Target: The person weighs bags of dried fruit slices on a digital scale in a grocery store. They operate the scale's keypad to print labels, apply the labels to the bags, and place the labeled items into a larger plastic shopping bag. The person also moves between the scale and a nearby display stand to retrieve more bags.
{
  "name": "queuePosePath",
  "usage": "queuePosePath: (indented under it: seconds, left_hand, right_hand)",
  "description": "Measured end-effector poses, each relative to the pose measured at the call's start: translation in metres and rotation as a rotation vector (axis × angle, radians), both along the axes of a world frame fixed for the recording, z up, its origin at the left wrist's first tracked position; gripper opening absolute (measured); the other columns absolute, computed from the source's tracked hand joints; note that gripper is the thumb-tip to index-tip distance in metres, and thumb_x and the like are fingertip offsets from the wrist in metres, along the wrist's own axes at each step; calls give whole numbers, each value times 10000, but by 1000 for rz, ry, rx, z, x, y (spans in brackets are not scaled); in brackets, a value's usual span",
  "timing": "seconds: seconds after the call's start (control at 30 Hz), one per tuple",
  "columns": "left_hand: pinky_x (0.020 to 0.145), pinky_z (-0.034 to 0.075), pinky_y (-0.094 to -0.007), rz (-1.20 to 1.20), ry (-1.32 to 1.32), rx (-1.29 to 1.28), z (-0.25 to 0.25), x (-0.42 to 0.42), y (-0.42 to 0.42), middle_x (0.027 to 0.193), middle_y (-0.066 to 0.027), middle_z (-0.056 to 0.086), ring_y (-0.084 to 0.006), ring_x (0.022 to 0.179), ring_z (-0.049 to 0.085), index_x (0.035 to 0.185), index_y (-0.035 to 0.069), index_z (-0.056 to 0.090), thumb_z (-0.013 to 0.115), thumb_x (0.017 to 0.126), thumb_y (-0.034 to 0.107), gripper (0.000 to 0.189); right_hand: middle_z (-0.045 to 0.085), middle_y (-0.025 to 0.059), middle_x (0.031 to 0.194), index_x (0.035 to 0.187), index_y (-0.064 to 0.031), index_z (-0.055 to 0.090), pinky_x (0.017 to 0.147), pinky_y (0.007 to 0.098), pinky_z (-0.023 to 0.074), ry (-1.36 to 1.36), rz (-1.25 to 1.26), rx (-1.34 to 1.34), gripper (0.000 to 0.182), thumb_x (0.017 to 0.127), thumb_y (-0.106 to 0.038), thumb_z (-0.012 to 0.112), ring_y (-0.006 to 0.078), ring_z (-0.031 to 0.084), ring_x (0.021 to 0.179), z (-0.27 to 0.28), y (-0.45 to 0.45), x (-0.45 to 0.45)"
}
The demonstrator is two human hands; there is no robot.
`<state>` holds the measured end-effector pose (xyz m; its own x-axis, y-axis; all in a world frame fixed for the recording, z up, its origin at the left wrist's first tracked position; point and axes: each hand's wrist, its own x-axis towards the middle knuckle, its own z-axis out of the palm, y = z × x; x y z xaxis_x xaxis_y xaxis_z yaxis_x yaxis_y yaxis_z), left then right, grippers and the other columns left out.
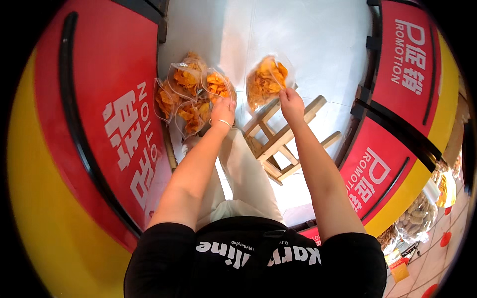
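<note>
My right hand [292, 105] pinches the edge of a clear plastic bag of orange dried chips [265, 82], which hangs out in front of me on the right. My left hand [223, 111] is closed at the near edge of another clear bag of orange chips [218, 86]. Close beside that hand are more such bags: one farther away [189, 76], one at the far left [166, 100] and one nearer to me [193, 114]. Their open or flattened tops show as curved plastic edges. What supports these bags is hidden.
A wooden stool [288, 136] stands on the pale tiled floor [309, 44], just below my right hand. Red and yellow printed display counters flank me on the left [108, 74] and right [404, 56]. Bagged peanuts [415, 218] lie beyond the right counter.
</note>
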<state>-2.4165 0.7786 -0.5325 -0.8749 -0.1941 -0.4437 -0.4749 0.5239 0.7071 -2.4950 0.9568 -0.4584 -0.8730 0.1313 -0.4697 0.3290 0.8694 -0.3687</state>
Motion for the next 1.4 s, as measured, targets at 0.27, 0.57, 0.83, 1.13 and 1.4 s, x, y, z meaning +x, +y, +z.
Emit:
queuePosePath:
  seconds: [0.27, 0.57, 0.83, 1.13, 1.4]
  left_hand:
    - [591, 389, -393, -395, 120, 74, 199, 16, -17, 696, -123, 479, -309, 671, 487, 640, 44, 516, 529, 734, 216, 197]
    - [550, 307, -252, -671, 151, 817, 410, -1, -46, 606, -2, 376, -111, 570, 365, 585, 30, 407, 534, 753, 122, 230]
    - [857, 336, -305, -811, -28, 1136, 557, -6, -48, 1088, -141, 471, -212, 992, 454, 1017, -56, 490, 488, 733, 68, 310]
    - [896, 337, -378, -1020, -131, 1568, 660, 104, 80, 1084, -172, 478, -266, 1008, 458, 1036, -59, 440, 360, 833, 138, 294]
    - [942, 275, -402, -1362, -399, 1637, 683, 297, 213, 1155, -217, 409, -327, 1097, 384, 1117, -64, 387, 360, 824, 137, 357]
  right_hand:
    - [487, 14, 619, 716, -20, 507, 573, 248, 369, 49, -572, -369, 220, 803, -219, 473, 90, 437, 615, 145, 85, 110]
    - [473, 9, 587, 660, -18, 496, 547, 234, 356, 248, -896, -204, 203, 782, -180, 484, 91, 420, 575, 322, 124, 337]
    - [464, 32, 562, 600, -42, 477, 525, 234, 367, 1130, -1184, -553, 142, 731, -95, 477, 119, 448, 539, 527, 131, 529]
    - [461, 184, 1106, 1103, 32, 414, 808, 453, 398, 1873, -746, -1215, 415, 776, -222, 381, 329, 467, 981, 675, 123, 756]
    - [486, 182, 1048, 1024, 38, 448, 802, 483, 382, 2241, -1258, -445, 381, 730, -198, 400, 324, 464, 957, 714, 117, 930]
